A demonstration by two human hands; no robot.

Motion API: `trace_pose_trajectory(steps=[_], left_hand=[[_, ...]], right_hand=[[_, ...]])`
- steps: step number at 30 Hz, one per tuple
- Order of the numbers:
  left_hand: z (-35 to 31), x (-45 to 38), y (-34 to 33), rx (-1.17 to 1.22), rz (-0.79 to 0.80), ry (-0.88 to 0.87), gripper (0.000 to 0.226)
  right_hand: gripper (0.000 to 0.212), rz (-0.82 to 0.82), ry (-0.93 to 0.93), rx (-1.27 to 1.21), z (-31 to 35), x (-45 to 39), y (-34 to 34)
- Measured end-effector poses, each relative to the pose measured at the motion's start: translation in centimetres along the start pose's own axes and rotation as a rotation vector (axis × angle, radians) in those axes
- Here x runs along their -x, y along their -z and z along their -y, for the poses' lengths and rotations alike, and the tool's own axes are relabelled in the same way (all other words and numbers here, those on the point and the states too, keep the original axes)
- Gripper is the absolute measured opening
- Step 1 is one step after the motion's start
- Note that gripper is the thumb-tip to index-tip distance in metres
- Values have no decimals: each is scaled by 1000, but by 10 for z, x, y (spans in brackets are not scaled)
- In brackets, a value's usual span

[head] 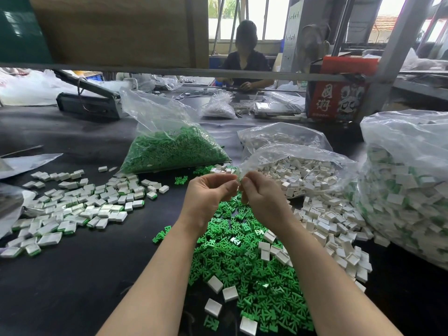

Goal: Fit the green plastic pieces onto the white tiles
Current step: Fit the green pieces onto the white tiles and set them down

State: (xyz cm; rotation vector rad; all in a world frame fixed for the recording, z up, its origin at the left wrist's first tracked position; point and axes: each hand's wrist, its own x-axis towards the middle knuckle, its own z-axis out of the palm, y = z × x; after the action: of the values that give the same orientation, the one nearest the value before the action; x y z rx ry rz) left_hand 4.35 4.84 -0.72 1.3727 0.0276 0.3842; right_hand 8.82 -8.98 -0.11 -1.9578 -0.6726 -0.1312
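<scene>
Two hands: left hand (pixel 210 190) and right hand (pixel 260 192) meet fingertip to fingertip above the counter (pixel 72 275).
Fingers: curled, pinching a small part between them; the part cannot be identified.
Green pieces (pixel 244 253): loose heap beneath the hands.
White tiles (pixel 332 224): spilled to the right.
Finished tiles (pixel 80 204): scattered left.

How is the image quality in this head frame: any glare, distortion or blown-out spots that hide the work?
Head view: wide-angle bending curves the shelf rail and table edges; the windows are blown out; glare whitens the clear bags, notably the right bag, and glints on the loose green pieces. The left hand and right hand are sharp, but what they pinch is too small to tell.
</scene>
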Motion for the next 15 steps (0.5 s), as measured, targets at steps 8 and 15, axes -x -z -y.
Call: trace_pose_trajectory(steps=[8,15], left_hand=[[7,3,-5,-302,197,128,29],[13,1,0,-334,285,98,30]], right_hand=[[32,-11,-64,-119,2,0,-4],[37,50,8,172,-1,2,-3]])
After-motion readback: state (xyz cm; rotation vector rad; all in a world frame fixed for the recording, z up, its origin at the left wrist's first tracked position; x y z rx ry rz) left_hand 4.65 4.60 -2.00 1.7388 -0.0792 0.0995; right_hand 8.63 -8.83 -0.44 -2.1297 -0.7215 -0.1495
